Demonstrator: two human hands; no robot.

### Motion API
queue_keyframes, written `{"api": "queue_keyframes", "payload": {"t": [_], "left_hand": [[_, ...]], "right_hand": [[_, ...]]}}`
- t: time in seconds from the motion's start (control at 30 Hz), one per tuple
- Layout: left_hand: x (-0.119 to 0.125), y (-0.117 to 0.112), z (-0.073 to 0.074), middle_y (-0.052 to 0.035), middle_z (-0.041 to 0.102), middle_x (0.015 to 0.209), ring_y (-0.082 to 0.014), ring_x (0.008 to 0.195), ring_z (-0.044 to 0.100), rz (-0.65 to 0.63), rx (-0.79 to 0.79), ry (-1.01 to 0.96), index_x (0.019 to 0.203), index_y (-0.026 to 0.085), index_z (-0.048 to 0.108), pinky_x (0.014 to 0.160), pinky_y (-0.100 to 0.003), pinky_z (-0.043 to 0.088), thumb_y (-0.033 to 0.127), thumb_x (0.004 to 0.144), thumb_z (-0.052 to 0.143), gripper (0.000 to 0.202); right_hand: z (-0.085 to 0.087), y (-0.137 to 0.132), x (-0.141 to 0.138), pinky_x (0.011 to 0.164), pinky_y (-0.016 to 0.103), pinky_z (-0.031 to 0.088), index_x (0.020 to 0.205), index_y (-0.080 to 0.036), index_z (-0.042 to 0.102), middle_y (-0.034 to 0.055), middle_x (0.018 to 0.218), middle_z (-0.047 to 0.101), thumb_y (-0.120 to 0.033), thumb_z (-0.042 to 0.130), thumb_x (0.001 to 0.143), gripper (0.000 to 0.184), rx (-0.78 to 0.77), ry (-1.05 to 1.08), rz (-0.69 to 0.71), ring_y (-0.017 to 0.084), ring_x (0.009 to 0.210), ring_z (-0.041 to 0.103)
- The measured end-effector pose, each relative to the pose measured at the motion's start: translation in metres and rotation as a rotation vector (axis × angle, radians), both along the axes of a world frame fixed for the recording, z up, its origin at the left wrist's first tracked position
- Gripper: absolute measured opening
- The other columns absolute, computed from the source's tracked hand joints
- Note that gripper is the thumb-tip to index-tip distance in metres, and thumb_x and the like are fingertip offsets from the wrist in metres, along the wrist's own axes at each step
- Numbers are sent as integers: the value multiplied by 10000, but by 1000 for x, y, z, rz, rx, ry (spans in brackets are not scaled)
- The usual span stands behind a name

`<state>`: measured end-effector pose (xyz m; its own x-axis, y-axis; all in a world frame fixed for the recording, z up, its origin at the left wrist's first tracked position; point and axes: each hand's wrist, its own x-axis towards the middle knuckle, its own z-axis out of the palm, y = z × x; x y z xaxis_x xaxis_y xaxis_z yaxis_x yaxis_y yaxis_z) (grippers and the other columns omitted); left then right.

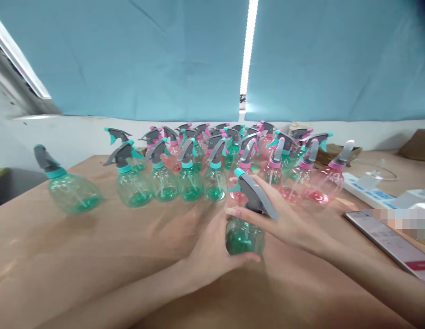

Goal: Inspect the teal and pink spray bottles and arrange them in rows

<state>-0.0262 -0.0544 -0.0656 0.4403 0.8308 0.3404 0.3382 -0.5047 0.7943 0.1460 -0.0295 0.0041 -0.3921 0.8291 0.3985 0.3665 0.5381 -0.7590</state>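
Observation:
A green see-through spray bottle [244, 237] with a grey and turquoise trigger head is between my hands, in front of the rows of bottles. My left hand [215, 246] wraps round the bottle's body from the left, thumb along its lower part. My right hand [270, 210] grips the neck just under the trigger head, its fingers partly hidden behind the head. Close behind stand more green spray bottles [191, 185] with turquoise collars and pink spray bottles [325, 183] with pink collars.
One green spray bottle [73, 194] stands apart at the left. On the right lie a white power strip [363, 192] with plugs and a phone [387, 242]. Brown bags [418, 144] sit near the wall. Blue sheeting [147, 59] hangs behind the wooden table [123, 246].

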Motion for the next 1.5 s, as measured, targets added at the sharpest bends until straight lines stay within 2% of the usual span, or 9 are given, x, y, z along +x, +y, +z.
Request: {"api": "queue_keyframes", "payload": {"t": [0.23, 0.47, 0.67, 0.87, 1.03, 1.13, 1.27, 1.37, 1.5], "left_hand": [[7, 6, -6, -115, 423, 1448, -367, 1318, 409, 87, 26, 63, 1437, 289, 275, 1062, -536, 378, 543, 716, 786, 920], [-23, 13, -20, -137, 410, 1460, -377, 1331, 385, 50, 15, 338, 1479, 264, 234, 1063, -559, 368, 639, 695, 747, 1009], [-39, 13, -20, -164, 313, 1535, -365, 1405, 285, 15, 6, 597, 1499, 200, 249, 1105, -581, 300, 567, 857, 612, 824], [-38, 12, -22, -164, 314, 1534, -318, 1421, 267, 5, 68, 646, 1482, 152, 297, 1132, -543, 279, 495, 933, 519, 685], [-38, 13, -22, -147, 357, 1517, -322, 1405, 304, 25, 75, 631, 1476, 170, 329, 1136, -539, 265, 494, 942, 501, 648], [-37, 13, -22, -147, 364, 1513, -321, 1403, 308, 26, 78, 621, 1472, 160, 341, 1139, -531, 257, 482, 940, 510, 645], [-36, 13, -24, -126, 389, 1504, -319, 1398, 322, 33, 82, 588, 1474, 189, 343, 1144, -525, 247, 479, 937, 518, 634], [-37, 14, -25, -136, 381, 1507, -333, 1400, 312, 28, 88, 599, 1470, 166, 348, 1139, -538, 254, 490, 936, 513, 646], [-37, 15, -26, -154, 373, 1507, -336, 1400, 309, 30, 97, 631, 1457, 133, 365, 1134, -538, 266, 494, 941, 497, 644]], "right_hand": [[9, 7, -8, 588, 310, 489, 964, -248, 539, 6, 750, 589, -364, 561, 853, 162, -111, 45, -42, 192, 679, 579], [-6, 20, -9, 557, 300, 438, 951, -263, 535, -33, 669, 496, -179, 484, 778, 199, -86, 149, 53, 155, 574, 472], [-13, 32, -4, 457, 274, 306, 815, -275, 498, -48, 596, 417, -128, 456, 705, 188, -71, 179, 75, 130, 493, 341], [-19, 33, 2, 416, 266, 247, 832, -286, 542, -50, 538, 345, -140, 456, 740, 193, -115, 141, 72, 130, 453, 266], [-20, 32, 3, 433, 269, 333, 953, -291, 597, -41, 595, 479, -123, 485, 739, 295, -154, 162, 52, 134, 463, 378], [-23, 32, 3, 499, 296, 426, 1060, -283, 606, -7, 775, 634, -150, 510, 777, 327, -186, 154, 38, 146, 522, 486], [-23, 32, 2, 611, 326, 493, 1100, -276, 612, 14, 949, 687, -126, 501, 770, 378, -178, 160, 41, 169, 644, 592], [-19, 32, 0, 666, 336, 510, 1087, -262, 615, 9, 893, 686, -108, 471, 743, 404, -156, 145, 46, 185, 713, 627], [-17, 34, 0, 536, 304, 448, 1054, -270, 616, -37, 652, 610, -126, 434, 748, 384, -139, 68, 42, 150, 525, 518]]}}
